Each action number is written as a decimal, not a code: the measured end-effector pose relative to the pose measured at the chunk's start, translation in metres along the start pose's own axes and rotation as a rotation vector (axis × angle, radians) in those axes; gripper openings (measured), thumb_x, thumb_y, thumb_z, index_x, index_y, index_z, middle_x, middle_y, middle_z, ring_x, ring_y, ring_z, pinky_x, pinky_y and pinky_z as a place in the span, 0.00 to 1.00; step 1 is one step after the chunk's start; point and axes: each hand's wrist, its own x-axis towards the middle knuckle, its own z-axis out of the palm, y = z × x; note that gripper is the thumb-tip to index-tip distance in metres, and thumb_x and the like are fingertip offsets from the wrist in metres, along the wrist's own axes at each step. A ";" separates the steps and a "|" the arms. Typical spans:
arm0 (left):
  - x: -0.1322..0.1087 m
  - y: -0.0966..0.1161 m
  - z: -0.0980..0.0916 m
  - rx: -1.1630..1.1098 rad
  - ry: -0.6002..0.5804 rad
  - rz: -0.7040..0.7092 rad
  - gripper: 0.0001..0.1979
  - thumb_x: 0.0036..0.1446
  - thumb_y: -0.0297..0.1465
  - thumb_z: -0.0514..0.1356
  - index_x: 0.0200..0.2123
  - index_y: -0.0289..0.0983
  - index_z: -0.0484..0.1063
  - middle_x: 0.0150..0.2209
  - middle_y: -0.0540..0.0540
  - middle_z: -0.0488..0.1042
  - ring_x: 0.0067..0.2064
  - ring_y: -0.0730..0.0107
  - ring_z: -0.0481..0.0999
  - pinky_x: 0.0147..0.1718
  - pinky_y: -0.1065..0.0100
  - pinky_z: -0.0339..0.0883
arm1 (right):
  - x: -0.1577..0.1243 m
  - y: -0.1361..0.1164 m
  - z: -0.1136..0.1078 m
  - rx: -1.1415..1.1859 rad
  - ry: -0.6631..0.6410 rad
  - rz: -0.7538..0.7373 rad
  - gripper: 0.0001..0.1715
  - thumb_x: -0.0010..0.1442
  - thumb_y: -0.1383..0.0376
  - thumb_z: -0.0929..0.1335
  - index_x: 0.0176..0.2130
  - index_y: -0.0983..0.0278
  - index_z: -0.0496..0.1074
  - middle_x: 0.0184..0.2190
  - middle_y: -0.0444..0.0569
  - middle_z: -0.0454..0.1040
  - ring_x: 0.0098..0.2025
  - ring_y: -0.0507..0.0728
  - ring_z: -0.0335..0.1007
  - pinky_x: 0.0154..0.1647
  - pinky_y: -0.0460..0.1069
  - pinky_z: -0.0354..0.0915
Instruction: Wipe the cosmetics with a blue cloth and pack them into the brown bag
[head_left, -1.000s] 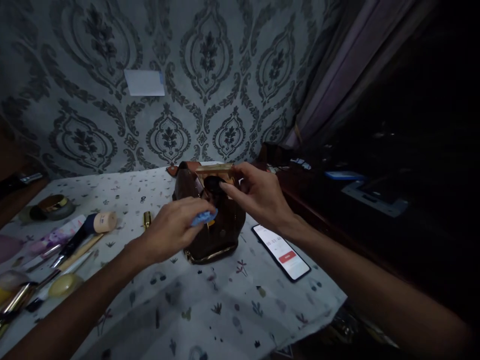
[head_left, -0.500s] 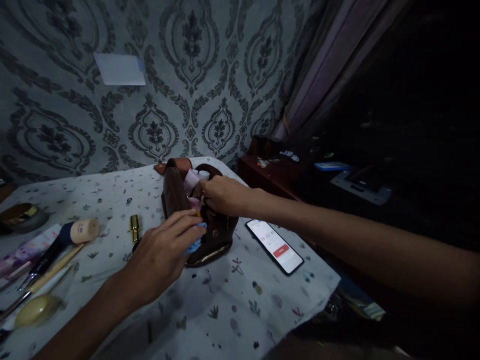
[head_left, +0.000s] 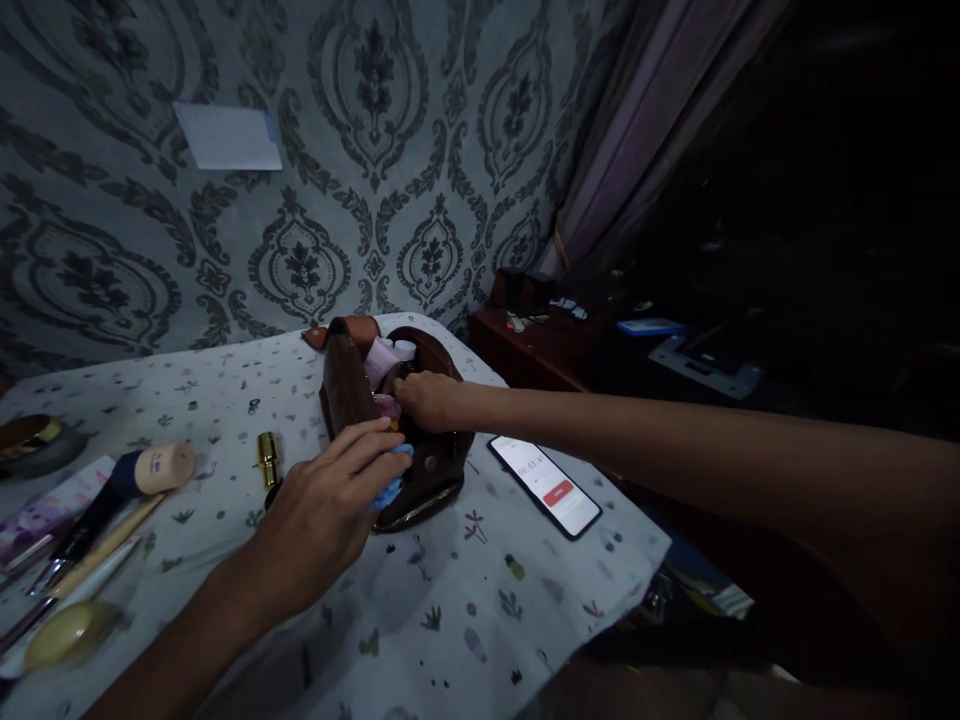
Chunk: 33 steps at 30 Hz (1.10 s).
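- Bag (head_left: 343, 390) of brown colour is open on the tabletop (head_left: 450, 650), near the far edge, with an orange-brown flap (head_left: 357, 330) at its back.
- Our right hand (head_left: 431, 400) reaches into the opening of the bag; its fingers are bent, but the tips go into the dark part, so we cannot tell if they grip something.
- Our left hand (head_left: 330, 505) is at the front of the bag, its fingers curled and closed upon a crumpled blue thing (head_left: 390, 492).
- Inside the bag we see a pale pink tube (head_left: 381, 362) and a white cap (head_left: 405, 350), both just beyond the right hand.
- On the right of the bag lies a phone (head_left: 551, 488), screen upward, showing digits and a red button.
- Near the left hand we see a small gold tube (head_left: 268, 460).
- Farther left we find a beige-ended bottle (head_left: 166, 467) and a yellowish oval thing (head_left: 71, 635).
- Behind is a patterned wall (head_left: 373, 235), with a white sheet (head_left: 229, 138) upon it.
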 end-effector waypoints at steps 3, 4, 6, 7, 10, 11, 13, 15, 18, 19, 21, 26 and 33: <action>-0.001 0.000 0.000 0.002 0.001 0.004 0.22 0.57 0.17 0.51 0.52 0.36 0.71 0.57 0.38 0.75 0.63 0.51 0.69 0.53 0.47 0.75 | 0.002 0.002 0.005 -0.031 0.076 -0.019 0.22 0.65 0.67 0.67 0.57 0.72 0.68 0.47 0.68 0.78 0.50 0.65 0.79 0.46 0.52 0.74; -0.001 -0.001 0.000 0.002 0.006 0.008 0.22 0.57 0.17 0.51 0.52 0.36 0.71 0.57 0.38 0.75 0.63 0.51 0.69 0.53 0.47 0.75 | 0.002 0.003 0.005 -0.044 0.090 -0.031 0.23 0.65 0.67 0.67 0.57 0.72 0.67 0.47 0.67 0.78 0.50 0.65 0.79 0.46 0.51 0.73; -0.001 -0.001 0.000 0.006 0.006 0.006 0.21 0.58 0.17 0.51 0.52 0.36 0.71 0.57 0.38 0.75 0.63 0.51 0.69 0.53 0.47 0.75 | 0.000 0.004 0.001 -0.056 0.069 -0.053 0.24 0.65 0.66 0.67 0.59 0.70 0.66 0.49 0.66 0.78 0.51 0.65 0.78 0.47 0.52 0.73; -0.001 -0.001 0.000 0.008 0.004 0.004 0.21 0.58 0.17 0.51 0.52 0.36 0.71 0.57 0.38 0.75 0.63 0.51 0.69 0.53 0.48 0.75 | -0.002 0.005 -0.002 -0.057 0.038 -0.065 0.25 0.65 0.66 0.67 0.60 0.70 0.66 0.50 0.66 0.77 0.52 0.65 0.78 0.48 0.53 0.73; -0.002 0.000 0.001 0.002 0.008 -0.013 0.22 0.58 0.17 0.51 0.52 0.37 0.71 0.57 0.39 0.75 0.64 0.52 0.69 0.55 0.49 0.74 | -0.007 0.004 -0.014 -0.062 -0.084 -0.085 0.26 0.65 0.67 0.67 0.61 0.69 0.66 0.53 0.65 0.76 0.56 0.67 0.75 0.50 0.54 0.73; -0.002 0.000 0.001 -0.003 0.012 -0.017 0.22 0.58 0.17 0.51 0.52 0.38 0.71 0.57 0.39 0.75 0.64 0.52 0.68 0.55 0.50 0.74 | -0.009 0.003 -0.016 -0.069 -0.120 -0.090 0.25 0.65 0.68 0.67 0.60 0.69 0.67 0.54 0.65 0.75 0.56 0.68 0.75 0.51 0.55 0.72; -0.002 0.001 0.001 -0.014 0.023 -0.023 0.22 0.58 0.17 0.51 0.52 0.38 0.71 0.57 0.40 0.75 0.64 0.53 0.68 0.54 0.52 0.75 | -0.011 0.001 -0.019 -0.094 -0.169 -0.095 0.24 0.64 0.71 0.66 0.59 0.71 0.69 0.54 0.66 0.75 0.56 0.68 0.75 0.51 0.56 0.72; -0.002 0.000 0.001 -0.023 0.030 -0.020 0.22 0.57 0.17 0.51 0.52 0.38 0.72 0.57 0.40 0.75 0.64 0.53 0.69 0.53 0.53 0.75 | -0.011 -0.001 -0.018 -0.124 -0.183 -0.102 0.24 0.64 0.73 0.66 0.59 0.73 0.69 0.53 0.67 0.76 0.56 0.68 0.75 0.50 0.56 0.73; -0.004 -0.001 0.002 -0.043 0.031 -0.007 0.23 0.56 0.16 0.51 0.52 0.38 0.71 0.57 0.39 0.75 0.64 0.53 0.69 0.54 0.52 0.75 | -0.010 -0.002 -0.015 -0.147 -0.167 -0.101 0.27 0.63 0.75 0.66 0.61 0.75 0.66 0.52 0.68 0.76 0.54 0.68 0.77 0.49 0.56 0.73; -0.005 -0.002 0.003 -0.052 0.029 -0.006 0.24 0.56 0.16 0.51 0.53 0.38 0.70 0.58 0.39 0.74 0.64 0.53 0.68 0.54 0.51 0.75 | -0.010 -0.002 -0.014 -0.145 -0.162 -0.101 0.27 0.63 0.74 0.66 0.61 0.76 0.65 0.52 0.69 0.76 0.53 0.68 0.77 0.49 0.57 0.73; -0.006 -0.002 0.004 -0.068 0.028 -0.013 0.25 0.55 0.16 0.51 0.54 0.39 0.70 0.59 0.40 0.74 0.65 0.54 0.67 0.56 0.50 0.73 | -0.011 -0.001 -0.014 -0.138 -0.167 -0.097 0.27 0.63 0.73 0.67 0.60 0.77 0.66 0.51 0.70 0.76 0.53 0.69 0.77 0.48 0.56 0.73; -0.005 -0.003 0.005 -0.077 0.040 -0.016 0.25 0.55 0.16 0.51 0.53 0.39 0.70 0.58 0.40 0.74 0.64 0.54 0.68 0.56 0.50 0.73 | -0.013 0.000 -0.016 -0.147 -0.175 -0.105 0.21 0.63 0.73 0.66 0.55 0.76 0.71 0.52 0.69 0.76 0.54 0.70 0.76 0.50 0.57 0.73; -0.004 -0.003 0.003 -0.068 0.056 0.008 0.25 0.55 0.16 0.51 0.53 0.39 0.71 0.57 0.40 0.75 0.63 0.55 0.69 0.55 0.52 0.74 | -0.008 -0.001 -0.004 -0.178 -0.105 -0.053 0.16 0.60 0.73 0.67 0.48 0.73 0.76 0.45 0.68 0.80 0.50 0.67 0.79 0.50 0.56 0.72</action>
